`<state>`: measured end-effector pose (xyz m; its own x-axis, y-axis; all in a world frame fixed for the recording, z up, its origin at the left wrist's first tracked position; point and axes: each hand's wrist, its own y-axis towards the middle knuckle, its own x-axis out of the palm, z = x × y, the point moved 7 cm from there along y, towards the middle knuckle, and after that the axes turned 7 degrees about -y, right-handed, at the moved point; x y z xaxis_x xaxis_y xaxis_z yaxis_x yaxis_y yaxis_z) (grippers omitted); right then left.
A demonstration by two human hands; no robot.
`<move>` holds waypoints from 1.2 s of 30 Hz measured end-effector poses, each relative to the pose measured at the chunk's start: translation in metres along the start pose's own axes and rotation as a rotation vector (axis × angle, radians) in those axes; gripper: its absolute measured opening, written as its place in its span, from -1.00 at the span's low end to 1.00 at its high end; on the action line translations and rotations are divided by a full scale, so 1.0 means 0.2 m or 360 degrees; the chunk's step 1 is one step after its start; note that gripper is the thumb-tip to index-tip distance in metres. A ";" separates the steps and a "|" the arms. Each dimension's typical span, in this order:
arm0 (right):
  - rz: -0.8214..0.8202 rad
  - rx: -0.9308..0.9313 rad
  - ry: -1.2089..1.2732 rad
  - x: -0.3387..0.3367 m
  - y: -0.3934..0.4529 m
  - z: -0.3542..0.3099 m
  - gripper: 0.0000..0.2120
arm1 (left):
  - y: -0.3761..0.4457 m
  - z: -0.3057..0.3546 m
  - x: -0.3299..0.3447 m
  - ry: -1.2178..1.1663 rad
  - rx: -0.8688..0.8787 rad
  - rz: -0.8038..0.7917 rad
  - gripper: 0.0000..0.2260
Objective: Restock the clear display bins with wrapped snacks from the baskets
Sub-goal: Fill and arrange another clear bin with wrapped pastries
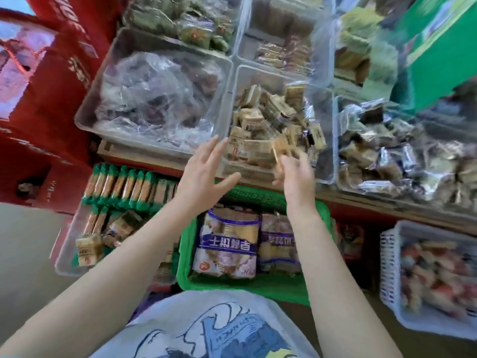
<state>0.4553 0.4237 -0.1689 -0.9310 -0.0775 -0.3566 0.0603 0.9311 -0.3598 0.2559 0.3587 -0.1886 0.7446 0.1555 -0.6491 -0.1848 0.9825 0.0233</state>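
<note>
A clear display bin in the middle of the shelf holds several beige wrapped snacks. My left hand hovers at its front left corner, fingers spread, holding nothing. My right hand is at the bin's front edge, fingers closed on a small beige wrapped snack, which is blurred. Below my arms a green basket holds large purple and white snack bags.
A clear bin with crumpled plastic stands left of the middle bin, and a bin of dark wrapped snacks right of it. Lower down sit a clear tub of green-ended sticks and a white basket of colourful sweets. Red cartons stand at left.
</note>
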 end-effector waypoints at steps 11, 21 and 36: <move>-0.0108 -0.0570 -0.1739 -0.16 0.48 0.13 -0.41 | 0.16 0.00 0.31 0.0547 -0.0142 -0.0228 -0.29; 0.0268 -0.0906 -0.1154 -0.15 0.24 -0.09 -0.74 | 0.09 0.07 0.17 0.0033 -0.0155 -0.0024 -0.48; -0.1071 -0.0418 -0.1082 1.07 -0.52 0.39 -0.79 | -0.91 -1.19 -0.44 0.0568 -0.1403 -0.0025 -0.54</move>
<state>0.2783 0.2835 -0.2743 -0.3326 -0.7307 -0.5963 -0.5636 0.6609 -0.4955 0.0724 0.1413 -0.3169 0.5384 -0.0407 -0.8417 -0.7024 0.5302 -0.4749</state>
